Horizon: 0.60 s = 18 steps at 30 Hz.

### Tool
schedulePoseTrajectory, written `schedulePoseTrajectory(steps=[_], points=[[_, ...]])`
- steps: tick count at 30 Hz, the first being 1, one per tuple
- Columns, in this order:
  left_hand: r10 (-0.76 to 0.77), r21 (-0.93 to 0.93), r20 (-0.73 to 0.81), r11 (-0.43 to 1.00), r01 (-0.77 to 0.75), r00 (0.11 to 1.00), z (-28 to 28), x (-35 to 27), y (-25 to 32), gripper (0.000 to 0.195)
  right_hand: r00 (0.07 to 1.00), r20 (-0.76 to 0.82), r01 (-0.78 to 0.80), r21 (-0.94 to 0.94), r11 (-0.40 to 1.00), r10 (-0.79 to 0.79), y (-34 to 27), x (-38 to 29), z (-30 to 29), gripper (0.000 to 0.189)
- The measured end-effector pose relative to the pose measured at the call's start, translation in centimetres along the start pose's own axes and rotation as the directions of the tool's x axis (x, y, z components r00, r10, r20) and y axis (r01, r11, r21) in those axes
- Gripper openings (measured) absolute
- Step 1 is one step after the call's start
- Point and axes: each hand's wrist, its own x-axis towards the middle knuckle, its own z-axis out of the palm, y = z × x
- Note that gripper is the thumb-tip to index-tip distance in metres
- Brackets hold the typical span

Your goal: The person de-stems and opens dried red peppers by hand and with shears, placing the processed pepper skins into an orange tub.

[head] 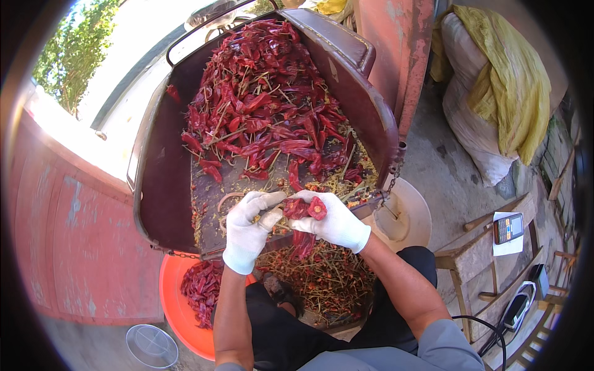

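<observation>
White knit gloves cover both hands. My right hand (325,218) is closed around several dried red chili peppers (297,208), some hanging below its fingers. Close by on the left, my left hand (253,222) has its thumb and fingertips near the peppers' ends; whether it pinches a stem I cannot tell. Beyond the hands, a heap of dried red chilies with stems (260,92) lies in a dark red metal cart bed (160,185), with loose yellow seeds on its floor. Stems and caps (329,278) form a pile below the bed's front edge.
An orange basin (174,315) with red chili pieces stands at lower left, near a round sieve (152,346). Right of the bed are a pale basin (417,208), a hanging chain (393,182), a wooden bench (473,257) bearing a handheld device (508,228), and a large sack (468,102).
</observation>
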Motion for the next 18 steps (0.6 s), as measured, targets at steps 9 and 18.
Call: schedulePoseTrajectory(steps=[9, 18], points=[[0.118, 0.057, -0.065, 0.992, -0.114, 0.991, -0.1, -1.0, 1.3, 0.024, 0.944, 0.267, -0.265, 0.262, 0.928, 0.194, -0.6, -0.2, -0.4, 0.032], [-0.446, -0.458, -0.057, 0.807, 0.374, 0.893, 1.0, -2.2, 1.6, 0.013, 0.985, 0.1, 0.151, -0.069, 0.986, -0.144, -0.2, -0.5, 1.5, 0.026]])
